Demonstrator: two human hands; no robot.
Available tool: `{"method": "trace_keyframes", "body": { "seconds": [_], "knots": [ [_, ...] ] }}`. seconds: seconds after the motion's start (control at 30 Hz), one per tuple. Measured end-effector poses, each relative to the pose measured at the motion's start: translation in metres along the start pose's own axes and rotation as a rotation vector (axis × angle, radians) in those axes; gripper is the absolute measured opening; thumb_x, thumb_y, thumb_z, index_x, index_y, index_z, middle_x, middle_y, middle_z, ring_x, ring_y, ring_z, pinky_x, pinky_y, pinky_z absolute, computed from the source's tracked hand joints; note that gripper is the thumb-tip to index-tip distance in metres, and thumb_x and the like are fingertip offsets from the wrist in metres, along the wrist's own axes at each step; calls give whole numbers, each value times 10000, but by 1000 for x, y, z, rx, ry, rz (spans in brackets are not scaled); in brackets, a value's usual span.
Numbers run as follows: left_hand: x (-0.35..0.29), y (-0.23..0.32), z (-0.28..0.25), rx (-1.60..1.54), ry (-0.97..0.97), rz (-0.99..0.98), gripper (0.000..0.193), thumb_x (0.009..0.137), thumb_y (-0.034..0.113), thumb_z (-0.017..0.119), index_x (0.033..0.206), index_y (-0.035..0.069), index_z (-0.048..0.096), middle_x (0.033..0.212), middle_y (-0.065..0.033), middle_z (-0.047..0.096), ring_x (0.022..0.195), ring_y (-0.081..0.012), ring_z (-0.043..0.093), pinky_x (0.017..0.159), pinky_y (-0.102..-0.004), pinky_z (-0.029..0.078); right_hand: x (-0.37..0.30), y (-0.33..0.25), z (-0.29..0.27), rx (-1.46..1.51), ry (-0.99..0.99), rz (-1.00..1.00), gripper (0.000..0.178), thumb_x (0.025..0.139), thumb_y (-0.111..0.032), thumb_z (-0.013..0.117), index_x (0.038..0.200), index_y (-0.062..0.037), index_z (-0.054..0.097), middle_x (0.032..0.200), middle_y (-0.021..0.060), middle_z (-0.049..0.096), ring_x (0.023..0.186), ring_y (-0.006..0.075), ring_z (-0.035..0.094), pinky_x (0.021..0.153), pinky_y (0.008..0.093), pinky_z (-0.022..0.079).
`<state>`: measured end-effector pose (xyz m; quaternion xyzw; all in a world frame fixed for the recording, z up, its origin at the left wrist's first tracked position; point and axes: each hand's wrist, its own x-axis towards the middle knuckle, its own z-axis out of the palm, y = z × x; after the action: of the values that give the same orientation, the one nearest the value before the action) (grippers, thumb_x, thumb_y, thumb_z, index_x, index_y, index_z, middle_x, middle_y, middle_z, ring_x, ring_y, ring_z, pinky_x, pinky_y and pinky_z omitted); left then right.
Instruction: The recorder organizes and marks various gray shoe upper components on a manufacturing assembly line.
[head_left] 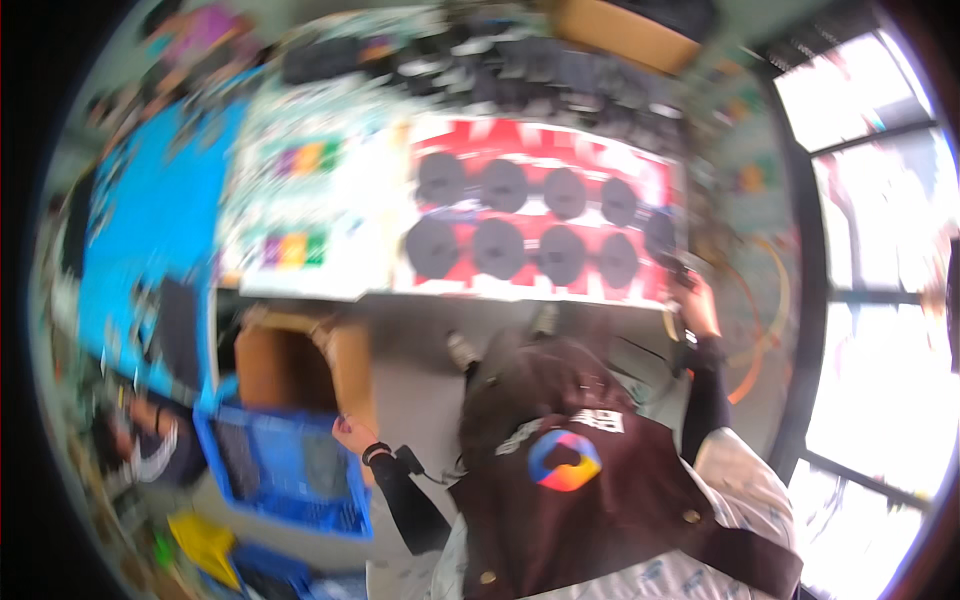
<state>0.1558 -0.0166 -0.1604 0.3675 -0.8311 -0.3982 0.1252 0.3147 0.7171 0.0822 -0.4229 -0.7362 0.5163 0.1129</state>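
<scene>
My right hand (698,302) is at the right end of the table, its fingers closed around a small dark thing (682,270) that blur keeps me from naming. Close by lies the last of several dark grey discs (562,254), set out in two rows on a red and white sheet (530,290). My left hand (353,434) is low on the left, by the upper right corner of a blue plastic crate (350,505) and the side of an open cardboard box (355,375). Its fingers are smeared, so whether it grips either one is unclear.
Piles of dark pieces (530,65) line the table's back, with a brown carton (625,35) behind. A blue-topped table (160,200) stands at left, and another person (150,440) is beside it. Orange hoses or straps (765,330) hang at right, near large windows (885,200).
</scene>
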Motion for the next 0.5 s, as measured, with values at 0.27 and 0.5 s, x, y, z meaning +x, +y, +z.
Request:
{"method": "trace_keyframes", "body": {
  "seconds": [0.27, 0.5],
  "knots": [
    [-305, 327, 266, -92, -1893, 153, 335, 1033, 233, 625, 1316, 62, 571, 1182, -100, 705, 961, -167, 710, 778, -299, 570, -6, 43, -69, 213, 128, 178, 242, 823, -58, 654, 1065, -46, 648, 788, 30, 692, 646, 88, 627, 463, 256, 425],
    [-571, 409, 408, -469, -2363, -777, 432, 1045, 294, 578, 1404, 67, 503, 1364, -171, 626, 1192, -293, 651, 944, -381, 536, -16, 72, -122, 318, 134, 335, 254, 822, -10, 621, 1071, -59, 632, 869, 15, 684, 686, 86, 635, 507, 223, 441]
  ]
}}
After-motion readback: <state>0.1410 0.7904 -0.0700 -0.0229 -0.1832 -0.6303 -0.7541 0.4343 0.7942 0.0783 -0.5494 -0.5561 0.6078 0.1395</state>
